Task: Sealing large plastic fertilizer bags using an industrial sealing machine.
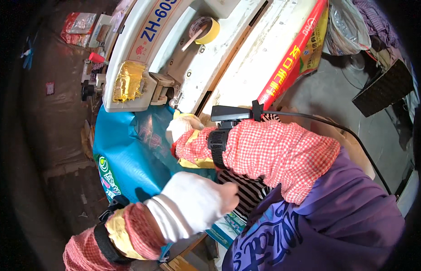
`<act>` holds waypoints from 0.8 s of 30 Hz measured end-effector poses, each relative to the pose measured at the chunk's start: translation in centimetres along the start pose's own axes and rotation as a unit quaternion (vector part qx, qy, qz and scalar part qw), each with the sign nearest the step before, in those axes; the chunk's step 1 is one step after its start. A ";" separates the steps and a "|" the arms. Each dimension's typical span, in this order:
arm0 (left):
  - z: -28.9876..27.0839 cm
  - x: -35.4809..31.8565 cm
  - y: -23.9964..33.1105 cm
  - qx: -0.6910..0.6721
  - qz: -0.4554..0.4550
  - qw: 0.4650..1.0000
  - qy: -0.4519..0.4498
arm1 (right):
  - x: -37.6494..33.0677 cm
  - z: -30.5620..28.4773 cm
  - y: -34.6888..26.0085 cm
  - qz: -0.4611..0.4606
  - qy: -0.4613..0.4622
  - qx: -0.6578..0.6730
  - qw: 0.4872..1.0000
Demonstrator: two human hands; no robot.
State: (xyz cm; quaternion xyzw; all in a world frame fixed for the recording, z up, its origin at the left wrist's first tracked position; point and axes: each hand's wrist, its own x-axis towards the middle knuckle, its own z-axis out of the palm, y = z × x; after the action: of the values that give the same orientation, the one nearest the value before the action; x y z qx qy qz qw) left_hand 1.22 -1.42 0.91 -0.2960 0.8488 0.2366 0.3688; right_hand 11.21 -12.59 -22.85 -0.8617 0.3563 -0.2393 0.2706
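Observation:
A shiny blue plastic sack lies on the bed of a white sewing machine, its edge under the machine head. My right hand, in a white glove with a red checked sleeve cover, rests on the blue sack right beside the needle area, pressing it flat. My left hand, also in a white glove, is closed on the near edge of the blue sack close to my body. A black strap with a small device sits on my right wrist.
A roll of yellow tape with a stick lies on the machine top. A red and yellow printed roll leans at the right of the white table. A cable runs over my right arm. Dark floor lies to the left.

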 end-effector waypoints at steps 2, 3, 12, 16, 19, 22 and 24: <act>-2.0 -0.8 -1.3 0.003 -0.013 1.000 -0.012 | -3.0 -1.5 -0.8 0.020 -0.010 -0.006 1.000; -3.5 -1.0 -2.1 0.075 0.019 0.996 0.031 | -4.6 -2.1 -1.0 0.017 -0.013 -0.003 1.000; -4.2 -3.4 -2.1 -0.027 0.170 0.962 0.210 | -9.2 -7.7 0.1 -0.189 0.030 0.037 0.981; 3.7 -0.3 1.3 0.094 0.125 0.980 0.120 | -6.8 -8.3 -1.3 0.081 0.025 -0.110 0.990; 4.2 2.1 -0.8 0.098 0.027 0.982 0.158 | -5.0 -8.5 -1.7 0.190 0.048 -0.010 0.981; 3.9 2.9 -4.7 0.064 -0.065 0.984 0.150 | -4.2 -9.2 -0.4 0.123 -0.012 -0.025 0.992; 5.0 3.2 -8.3 0.113 -0.119 0.972 0.168 | -3.5 -10.2 1.3 0.062 -0.055 -0.013 0.996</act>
State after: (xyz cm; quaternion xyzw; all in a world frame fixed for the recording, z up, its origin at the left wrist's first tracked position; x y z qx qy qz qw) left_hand 7.52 -5.32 -6.09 -0.3868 0.8784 0.0406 0.2779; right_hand 2.20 -13.74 -16.89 -0.8533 0.3967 -0.1699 0.2926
